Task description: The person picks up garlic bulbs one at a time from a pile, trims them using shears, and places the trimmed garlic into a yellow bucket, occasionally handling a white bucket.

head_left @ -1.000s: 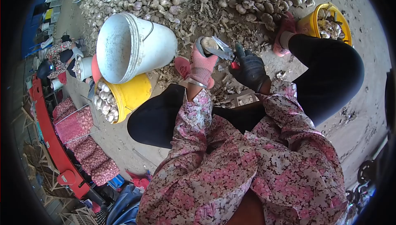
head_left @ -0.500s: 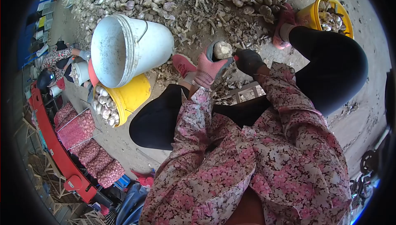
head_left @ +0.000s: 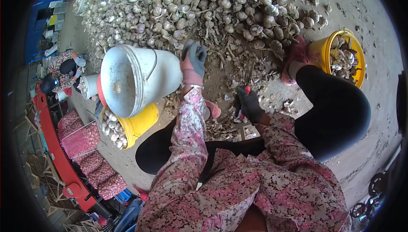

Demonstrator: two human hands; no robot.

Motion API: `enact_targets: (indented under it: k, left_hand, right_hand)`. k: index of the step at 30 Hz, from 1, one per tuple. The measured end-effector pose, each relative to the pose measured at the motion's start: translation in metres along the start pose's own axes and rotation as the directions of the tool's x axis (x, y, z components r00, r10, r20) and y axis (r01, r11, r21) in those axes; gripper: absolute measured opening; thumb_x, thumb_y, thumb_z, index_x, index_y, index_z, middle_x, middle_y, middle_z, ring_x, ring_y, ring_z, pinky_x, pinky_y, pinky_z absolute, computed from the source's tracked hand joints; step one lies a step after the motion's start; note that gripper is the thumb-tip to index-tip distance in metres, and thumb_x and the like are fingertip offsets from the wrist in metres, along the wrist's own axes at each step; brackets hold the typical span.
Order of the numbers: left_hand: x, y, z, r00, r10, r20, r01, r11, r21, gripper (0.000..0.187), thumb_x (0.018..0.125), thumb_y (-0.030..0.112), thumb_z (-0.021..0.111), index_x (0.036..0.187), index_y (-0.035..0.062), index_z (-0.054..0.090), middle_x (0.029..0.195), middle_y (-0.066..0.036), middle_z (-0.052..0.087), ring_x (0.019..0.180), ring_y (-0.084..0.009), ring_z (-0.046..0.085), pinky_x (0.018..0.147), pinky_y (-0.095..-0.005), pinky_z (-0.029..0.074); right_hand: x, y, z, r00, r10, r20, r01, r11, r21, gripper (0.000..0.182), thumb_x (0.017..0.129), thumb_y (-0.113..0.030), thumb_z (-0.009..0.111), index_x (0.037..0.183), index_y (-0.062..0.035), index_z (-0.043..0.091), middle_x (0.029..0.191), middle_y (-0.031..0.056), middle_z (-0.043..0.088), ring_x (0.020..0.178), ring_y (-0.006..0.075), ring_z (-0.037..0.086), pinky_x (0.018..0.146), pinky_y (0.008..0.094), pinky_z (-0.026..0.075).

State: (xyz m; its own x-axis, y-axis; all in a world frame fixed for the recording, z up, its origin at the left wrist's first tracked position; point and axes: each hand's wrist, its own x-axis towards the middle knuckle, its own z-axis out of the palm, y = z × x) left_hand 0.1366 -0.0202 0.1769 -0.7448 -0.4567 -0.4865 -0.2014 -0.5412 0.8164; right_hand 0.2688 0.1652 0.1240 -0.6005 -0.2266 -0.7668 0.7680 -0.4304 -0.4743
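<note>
My left hand (head_left: 193,64), in a pink and grey glove, is at the near edge of the garlic pile (head_left: 161,13), beside the white bucket (head_left: 163,68). Its fingers are bent but apart, and no bulb shows between them. Lower and to the right, my right hand (head_left: 251,105) in a dark glove is closed round a red-handled tool (head_left: 247,90), its dark end pointing at the pile. The white bucket is tipped toward the left, with a blurred pale spot inside. Under it a yellow bucket (head_left: 142,123) holds garlic bulbs.
Another yellow bucket (head_left: 325,53) with bulbs and scraps stands by my right foot. Dry skins and stalks (head_left: 231,68) litter the floor. At the left are a co-worker (head_left: 63,70) with buckets, a red metal beam (head_left: 55,155) and pink net sacks (head_left: 91,159) of garlic.
My left hand has moved up and left to the pile, and the bulb it held is gone from it. My right hand has dropped lower. The view has shifted, so the buckets appear lower.
</note>
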Motion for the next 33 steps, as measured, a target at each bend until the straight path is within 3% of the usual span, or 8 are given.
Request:
enact_targets:
  k: [6, 8, 14, 16, 18, 20, 24, 33]
  left_hand:
    - [0.160, -0.154, 0.029, 0.973, -0.036, 0.228, -0.124, 0.753, 0.647, 0.047, 0.074, 0.019, 0.070, 0.117, 0.0044, 0.056, 0.103, -0.011, 0.064, 0.096, -0.0269, 0.062, 0.079, -0.0359, 0.052]
    - [0.127, -0.136, 0.085, 0.993, 0.095, 0.064, -0.068, 0.040, 0.997, 0.067, 0.069, 0.026, 0.073, 0.126, 0.0036, 0.047, 0.121, -0.019, 0.054, 0.115, -0.0342, 0.050, 0.095, -0.0410, 0.044]
    - [0.147, -0.155, 0.064, 0.996, 0.086, -0.026, 0.016, 0.113, 0.993, 0.066, 0.070, 0.026, 0.073, 0.125, 0.0033, 0.046, 0.123, -0.023, 0.051, 0.116, -0.0331, 0.050, 0.093, -0.0410, 0.045]
    - [0.151, -0.159, 0.027, 0.987, -0.035, 0.156, -0.089, 0.687, 0.721, 0.054, 0.074, 0.012, 0.072, 0.122, 0.0032, 0.049, 0.109, -0.012, 0.061, 0.100, -0.0244, 0.060, 0.084, -0.0339, 0.050]
    - [0.081, -0.109, 0.036, 0.951, 0.020, 0.308, -0.224, 0.733, 0.643, 0.050, 0.071, 0.002, 0.072, 0.117, 0.0013, 0.053, 0.100, -0.007, 0.064, 0.088, -0.0147, 0.061, 0.079, -0.0284, 0.050]
    - [0.049, -0.099, 0.012, 0.865, 0.134, 0.484, -0.454, 0.621, 0.639, 0.052, 0.070, 0.001, 0.073, 0.118, 0.0020, 0.053, 0.103, -0.007, 0.063, 0.091, -0.0151, 0.061, 0.082, -0.0289, 0.048]
    - [-0.028, -0.075, -0.005, 0.885, 0.050, 0.463, -0.389, 0.626, 0.676, 0.056, 0.067, 0.001, 0.075, 0.118, 0.0024, 0.053, 0.104, -0.008, 0.063, 0.093, -0.0149, 0.060, 0.084, -0.0289, 0.047]
    - [-0.111, -0.040, -0.039, 0.892, 0.185, 0.412, -0.448, 0.472, 0.759, 0.055, 0.065, 0.008, 0.074, 0.116, 0.0017, 0.053, 0.102, -0.010, 0.064, 0.091, -0.0177, 0.062, 0.081, -0.0302, 0.049]
  right_hand:
    - [0.016, -0.022, 0.010, 0.982, 0.040, -0.186, -0.003, 0.981, 0.194, 0.019, 0.086, -0.022, 0.063, 0.098, -0.0094, 0.056, 0.069, 0.0016, 0.054, 0.053, 0.0139, 0.053, 0.047, 0.0291, 0.044]
    - [0.021, -0.025, 0.007, 0.975, 0.039, -0.220, 0.010, 0.977, 0.215, 0.020, 0.086, -0.021, 0.063, 0.101, -0.0095, 0.055, 0.070, 0.0010, 0.054, 0.054, 0.0136, 0.053, 0.047, 0.0284, 0.044]
    - [0.039, -0.022, -0.016, 0.976, -0.032, -0.215, 0.031, 0.999, -0.006, 0.026, 0.085, -0.024, 0.064, 0.102, -0.0073, 0.054, 0.068, 0.0010, 0.053, 0.054, 0.0130, 0.052, 0.046, 0.0299, 0.042]
    - [0.038, -0.031, -0.025, 0.975, -0.107, -0.194, 0.051, 0.960, -0.274, 0.036, 0.081, -0.026, 0.066, 0.109, -0.0063, 0.053, 0.074, 0.0067, 0.057, 0.061, 0.0194, 0.056, 0.053, 0.0351, 0.045]
    - [0.025, -0.057, -0.018, 0.865, -0.494, -0.086, 0.240, 0.558, -0.794, 0.049, 0.077, -0.028, 0.068, 0.116, -0.0068, 0.049, 0.084, 0.0144, 0.059, 0.074, 0.0293, 0.059, 0.064, 0.0412, 0.047]
    - [0.019, -0.070, -0.012, 0.829, -0.559, -0.010, 0.258, 0.399, -0.880, 0.053, 0.075, -0.029, 0.068, 0.119, -0.0069, 0.048, 0.089, 0.0169, 0.059, 0.079, 0.0324, 0.059, 0.068, 0.0430, 0.047]
    - [-0.005, -0.073, 0.001, 0.808, -0.574, 0.133, 0.216, 0.078, -0.973, 0.059, 0.073, -0.032, 0.067, 0.121, -0.0063, 0.045, 0.093, 0.0193, 0.059, 0.084, 0.0358, 0.059, 0.073, 0.0454, 0.047]
    - [-0.067, -0.043, 0.000, 0.741, -0.539, 0.400, 0.439, -0.061, -0.896, 0.048, 0.074, -0.031, 0.063, 0.109, -0.0017, 0.049, 0.077, 0.0193, 0.061, 0.077, 0.0369, 0.060, 0.070, 0.0464, 0.047]
